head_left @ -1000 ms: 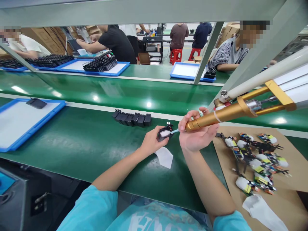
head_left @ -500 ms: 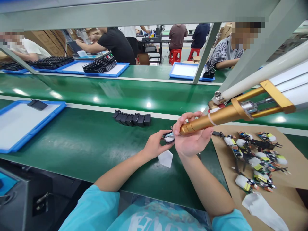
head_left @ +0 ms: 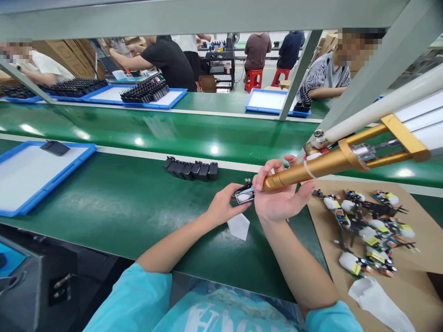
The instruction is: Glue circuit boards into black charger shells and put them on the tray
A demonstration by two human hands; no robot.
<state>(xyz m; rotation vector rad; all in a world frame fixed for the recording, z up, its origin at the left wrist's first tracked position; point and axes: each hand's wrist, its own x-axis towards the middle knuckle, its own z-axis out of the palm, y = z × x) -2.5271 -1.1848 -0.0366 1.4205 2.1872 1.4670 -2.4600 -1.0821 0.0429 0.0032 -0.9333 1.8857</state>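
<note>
My left hand [head_left: 224,204] pinches a small black plastic housing [head_left: 245,195], its open side turned toward me and two prongs at its top. Behind the gold dispensing gun [head_left: 294,177] lies my right hand [head_left: 277,205], palm up, fingertips curled over the front of the barrel and thumb stretched out below. The gun's pale blue tip [head_left: 250,189] reaches into or just over the housing's opening; I cannot tell whether it touches. Beneath my hands a white paper piece [head_left: 239,227] lies on the green bench.
A row of black housings [head_left: 190,170] stands farther back. On the left, a blue-rimmed tray [head_left: 74,162] carries one black housing [head_left: 55,147]. Several circuit boards [head_left: 372,230] lie on brown cardboard [head_left: 411,272] near a white cloth [head_left: 379,304]. Metal posts [head_left: 300,74] and co-workers are beyond.
Both hands, the housing and the gun appear slightly farther right. More of the housing and its prongs shows now. My grip looks the same.
</note>
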